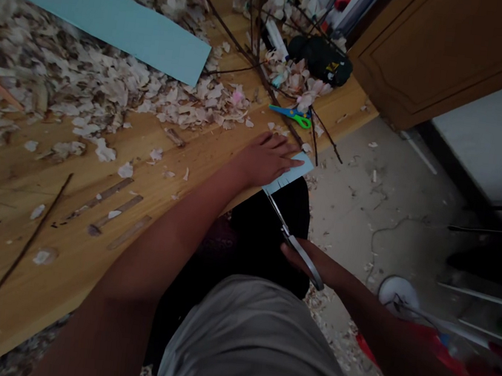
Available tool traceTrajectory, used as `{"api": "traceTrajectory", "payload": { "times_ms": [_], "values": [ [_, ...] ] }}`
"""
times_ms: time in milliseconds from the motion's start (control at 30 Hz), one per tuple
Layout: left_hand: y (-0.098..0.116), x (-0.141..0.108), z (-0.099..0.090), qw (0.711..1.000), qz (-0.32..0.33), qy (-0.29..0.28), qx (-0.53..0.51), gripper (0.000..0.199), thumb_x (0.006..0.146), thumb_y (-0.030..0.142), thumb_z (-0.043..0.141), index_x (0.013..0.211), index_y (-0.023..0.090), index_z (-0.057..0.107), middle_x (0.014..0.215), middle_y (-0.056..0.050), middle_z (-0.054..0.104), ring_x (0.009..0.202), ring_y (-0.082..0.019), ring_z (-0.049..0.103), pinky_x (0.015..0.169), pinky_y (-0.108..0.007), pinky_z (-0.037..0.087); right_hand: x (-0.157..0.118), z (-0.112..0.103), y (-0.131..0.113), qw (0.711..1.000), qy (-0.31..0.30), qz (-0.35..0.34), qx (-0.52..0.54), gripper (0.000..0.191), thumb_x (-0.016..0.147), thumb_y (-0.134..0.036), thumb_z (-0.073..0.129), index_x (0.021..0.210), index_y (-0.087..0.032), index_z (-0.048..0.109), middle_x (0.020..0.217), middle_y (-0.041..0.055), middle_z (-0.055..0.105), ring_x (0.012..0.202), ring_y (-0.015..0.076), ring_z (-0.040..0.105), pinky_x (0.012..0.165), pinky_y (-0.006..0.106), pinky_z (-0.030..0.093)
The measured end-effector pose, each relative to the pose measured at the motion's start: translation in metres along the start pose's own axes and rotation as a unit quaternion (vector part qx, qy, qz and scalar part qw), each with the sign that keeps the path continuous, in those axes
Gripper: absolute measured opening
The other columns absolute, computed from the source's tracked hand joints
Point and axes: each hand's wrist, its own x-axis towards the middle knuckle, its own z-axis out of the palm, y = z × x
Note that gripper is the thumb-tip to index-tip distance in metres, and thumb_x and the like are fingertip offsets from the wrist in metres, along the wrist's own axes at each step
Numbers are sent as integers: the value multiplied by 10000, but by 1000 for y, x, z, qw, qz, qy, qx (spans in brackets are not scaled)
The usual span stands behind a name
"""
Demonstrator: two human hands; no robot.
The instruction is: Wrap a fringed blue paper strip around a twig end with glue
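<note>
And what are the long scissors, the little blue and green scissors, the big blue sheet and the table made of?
Long scissors: metal blades, by their thin shine; smooth grey handle, maybe plastic or metal.
Little scissors: probably plastic handles, being brightly coloured.
Sheet: matt paper or thin card, flat with straight edges.
Table: looks like wood, with yellow-brown grain, perhaps varnished.
</note>
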Motion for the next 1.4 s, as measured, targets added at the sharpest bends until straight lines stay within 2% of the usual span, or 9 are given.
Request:
{"api": "traceTrajectory", "payload": {
  "times_ms": [467, 600, 800, 1000, 1267, 1400],
  "values": [
    [4, -4, 1, 1000, 4, 15, 5, 438, 1057, 392, 344, 1455, 372, 526, 1569, -5, 463, 1449, -276, 378, 1200, -507, 198, 1, 4, 4, 999, 27, 16, 9, 649, 823, -858, 466, 694, -222, 433, 568, -47, 400, 506, 104, 370, 464, 253, 297],
    [3, -4, 3, 1000, 0, 20, 8, 444, 1063, 399, 316, 1457, 381, 520, 1573, 17, 457, 1458, -262, 367, 1209, -493, 188, 1, 5, 5, 999, 9, 29, 43, 663, 815, -869, 462, 679, -221, 418, 537, -56, 395, 479, 95, 362, 453, 244, 293],
    [3, -5, 2, 1000, 4, 16, 7, 435, 1060, 389, 344, 1459, 373, 515, 1579, 8, 451, 1448, -261, 379, 1198, -506, 210, -2, 2, 4, 998, -23, 3, 54, 648, 880, -807, 448, 642, -205, 463, 502, -33, 462, 455, 97, 422, 452, 238, 320],
    [4, -5, 0, 1000, 1, 10, 12, 436, 1063, 391, 336, 1466, 382, 504, 1579, 22, 450, 1454, -266, 375, 1201, -513, 203, -2, 2, -1, 998, 3, 54, 37, 685, 818, -849, 466, 601, -201, 513, 459, -6, 518, 391, 112, 471, 410, 243, 351],
    [3, -3, -1, 1000, -9, -1, 12, 442, 1062, 406, 330, 1470, 396, 499, 1597, 46, 422, 1464, -275, 358, 1197, -499, 218, -1, 6, -9, 997, 18, 72, 29, 707, 761, -882, 479, 550, -208, 510, 433, 5, 536, 373, 115, 489, 398, 240, 377],
    [3, -4, 0, 1000, -5, 8, 4, 438, 1059, 403, 335, 1460, 392, 512, 1590, 35, 434, 1452, -269, 374, 1190, -501, 219, -2, 6, -7, 996, 6, 83, 26, 715, 771, -884, 458, 528, -212, 493, 411, 4, 514, 358, 117, 484, 389, 242, 371]
  ]
}}
